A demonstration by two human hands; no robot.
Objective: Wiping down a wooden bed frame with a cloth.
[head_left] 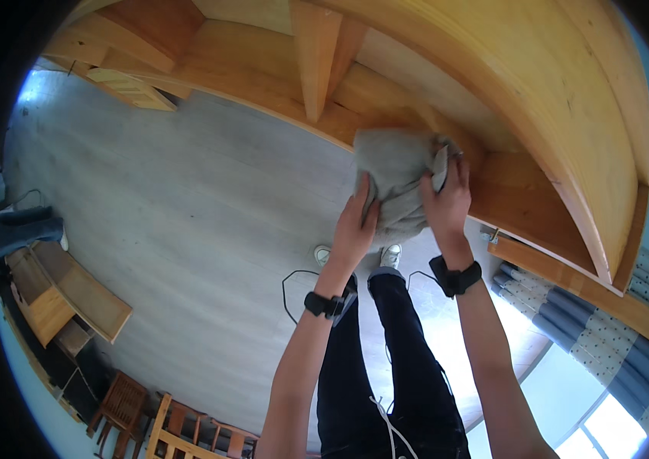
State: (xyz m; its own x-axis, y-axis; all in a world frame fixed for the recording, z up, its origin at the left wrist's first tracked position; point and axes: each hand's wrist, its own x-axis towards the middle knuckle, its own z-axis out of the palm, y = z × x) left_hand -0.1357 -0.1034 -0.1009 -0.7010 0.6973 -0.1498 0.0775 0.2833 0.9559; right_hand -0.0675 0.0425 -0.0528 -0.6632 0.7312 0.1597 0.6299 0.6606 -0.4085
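Pale grey floor (187,206) runs up to open wooden shelving (535,191), and a soft grey cloth bundle (393,164) is held up at its front edge. The left hand (355,222) grasps its left side and the right hand (448,199) its right, probably because such limp, layered fabric would sag or unfold if supported from one side.

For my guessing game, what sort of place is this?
Probably a lived-in room, perhaps a bedroom: it has a yellow wooden shelf unit, blue and white patterned cloth curtains and a brown slatted wooden chair.
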